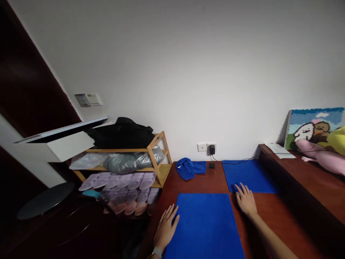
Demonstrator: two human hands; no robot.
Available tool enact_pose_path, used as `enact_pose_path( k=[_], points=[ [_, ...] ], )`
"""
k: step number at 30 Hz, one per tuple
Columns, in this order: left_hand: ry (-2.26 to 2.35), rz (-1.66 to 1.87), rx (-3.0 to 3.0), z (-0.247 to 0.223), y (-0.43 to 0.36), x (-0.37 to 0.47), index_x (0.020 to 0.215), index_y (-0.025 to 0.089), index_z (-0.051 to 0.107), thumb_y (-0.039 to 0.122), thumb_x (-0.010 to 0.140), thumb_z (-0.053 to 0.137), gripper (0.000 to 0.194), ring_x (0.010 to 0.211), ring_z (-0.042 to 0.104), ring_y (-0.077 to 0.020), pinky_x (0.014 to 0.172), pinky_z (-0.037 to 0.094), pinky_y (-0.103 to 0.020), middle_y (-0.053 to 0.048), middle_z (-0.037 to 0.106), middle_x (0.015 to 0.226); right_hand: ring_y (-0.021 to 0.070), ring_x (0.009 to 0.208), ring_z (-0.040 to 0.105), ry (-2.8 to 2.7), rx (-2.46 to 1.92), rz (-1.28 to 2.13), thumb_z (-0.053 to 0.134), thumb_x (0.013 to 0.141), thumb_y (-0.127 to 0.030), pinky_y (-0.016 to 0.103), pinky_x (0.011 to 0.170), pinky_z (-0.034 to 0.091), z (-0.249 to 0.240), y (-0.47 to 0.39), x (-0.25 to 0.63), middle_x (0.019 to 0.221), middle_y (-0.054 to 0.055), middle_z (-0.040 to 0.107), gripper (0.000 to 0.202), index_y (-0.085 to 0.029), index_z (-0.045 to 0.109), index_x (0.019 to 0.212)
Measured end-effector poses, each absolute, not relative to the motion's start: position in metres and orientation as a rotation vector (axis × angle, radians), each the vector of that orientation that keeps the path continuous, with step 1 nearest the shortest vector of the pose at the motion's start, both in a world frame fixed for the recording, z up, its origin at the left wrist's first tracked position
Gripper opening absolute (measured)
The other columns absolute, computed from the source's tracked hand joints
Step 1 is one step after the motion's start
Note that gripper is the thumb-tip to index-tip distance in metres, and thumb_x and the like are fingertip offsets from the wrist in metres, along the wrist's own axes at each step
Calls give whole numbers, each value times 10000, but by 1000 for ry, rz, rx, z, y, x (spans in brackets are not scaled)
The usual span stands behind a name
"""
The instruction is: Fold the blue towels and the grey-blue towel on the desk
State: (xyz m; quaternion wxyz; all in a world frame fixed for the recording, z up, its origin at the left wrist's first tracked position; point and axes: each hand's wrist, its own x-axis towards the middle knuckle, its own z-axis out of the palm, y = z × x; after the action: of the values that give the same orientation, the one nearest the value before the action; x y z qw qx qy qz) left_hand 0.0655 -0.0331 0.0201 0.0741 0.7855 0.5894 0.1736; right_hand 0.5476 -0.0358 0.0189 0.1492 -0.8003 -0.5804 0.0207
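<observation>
A flat blue cloth (205,226) lies spread on the reddish-brown wooden table (212,183) in front of me. My left hand (166,226), with a watch at the wrist, rests at this cloth's left edge, fingers stretched out and holding nothing. Farther right, my right hand (245,199) lies palm down, fingers apart, its tips at the near edge of a second blue cloth (248,174). Toward the wall sits a crumpled blue cloth (188,168), bunched on its left side and flatter on its right.
A small black item (211,166) and a plugged-in black adapter (212,149) with a cable are by the wall. A raised ledge (312,172) at right bears a pink plush toy (323,156). Left stand a slipper rack (159,163), a white box (72,144) and a round stool (45,201).
</observation>
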Motion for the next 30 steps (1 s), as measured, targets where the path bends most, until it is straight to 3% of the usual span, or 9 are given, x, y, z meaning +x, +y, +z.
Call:
enact_pose_path(
  k=[4,12,22,26,30],
  points=[
    [1761,516,2358,17,-31,64,1551,376,423,539,1043,356,538,1515,364,-220,1258,314,-469,18,426,1631,366,1547,212,-1663,-2490,132,286,995,-565,554,1232,141,8,-25,575,1708,-6,242,607,-419,339,1582],
    [1807,395,2456,19,-30,67,1576,336,386,497,1057,303,550,1526,342,-219,1263,284,-484,7,395,1644,407,1539,224,-1710,-2564,112,313,990,-588,593,1218,123,3,-65,557,1701,50,263,634,-413,284,1598],
    [1937,125,2555,29,-28,30,1566,326,405,502,1036,353,562,1538,309,-258,1258,224,-519,-32,386,1643,392,1575,83,-1748,-2341,177,329,945,-626,651,1237,93,-17,-186,522,1690,-40,283,634,-404,480,1520],
    [1987,123,2531,30,-22,28,1559,327,418,492,1031,369,556,1528,327,-281,1242,254,-542,-48,407,1630,416,1559,153,-1775,-2293,78,363,956,-580,682,1216,153,-28,-222,506,1672,-25,328,572,-417,538,1476],
    [1986,226,2513,31,-34,33,1535,240,472,460,1036,363,556,1520,343,-292,1238,277,-543,-97,412,1624,442,1515,282,-1821,-2291,-13,381,976,-500,717,1167,240,-29,-248,494,1650,20,376,531,-413,534,1477]
  ],
)
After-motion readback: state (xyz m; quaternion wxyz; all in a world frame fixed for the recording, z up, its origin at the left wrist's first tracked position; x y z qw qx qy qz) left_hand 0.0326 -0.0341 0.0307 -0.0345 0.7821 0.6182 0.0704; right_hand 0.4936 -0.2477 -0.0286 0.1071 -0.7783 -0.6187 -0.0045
